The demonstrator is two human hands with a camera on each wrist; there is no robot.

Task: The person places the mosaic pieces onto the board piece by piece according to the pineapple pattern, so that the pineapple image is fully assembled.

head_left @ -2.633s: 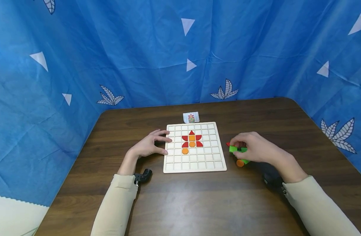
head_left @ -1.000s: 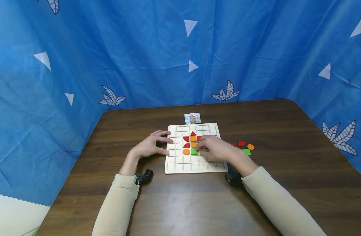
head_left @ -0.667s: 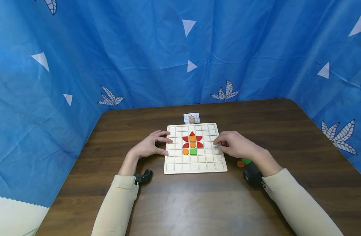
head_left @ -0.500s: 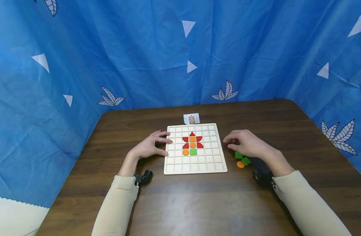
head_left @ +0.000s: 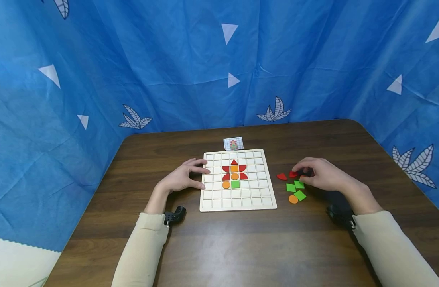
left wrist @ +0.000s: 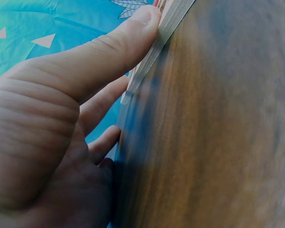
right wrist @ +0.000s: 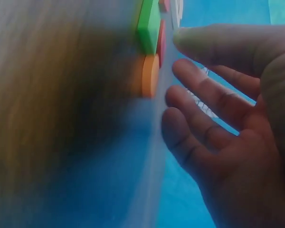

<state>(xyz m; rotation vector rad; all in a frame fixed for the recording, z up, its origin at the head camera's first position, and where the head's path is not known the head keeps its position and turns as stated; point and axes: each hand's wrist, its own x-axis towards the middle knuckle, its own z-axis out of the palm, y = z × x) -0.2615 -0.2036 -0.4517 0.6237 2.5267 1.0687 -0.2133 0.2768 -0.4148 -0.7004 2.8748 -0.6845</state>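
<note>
Squares (head_left: 299, 185), loose and green, lie beside the parted, seemingly empty fingers of our right hand (head_left: 321, 174) as we apparently choose one, needing a pinch, while our spread left hand (head_left: 178, 177) touches the gridded board (head_left: 255, 203).

No text, label, brand or number can be read. The card (head_left: 233, 144), beyond and between the left hand (head_left: 182, 175) and the right hand (head_left: 323, 174), bears a small coloured picture on a printed grid, any lettering too small to tell. The black device (head_left: 175, 215) by the left wrist shows no legible mark.
</note>
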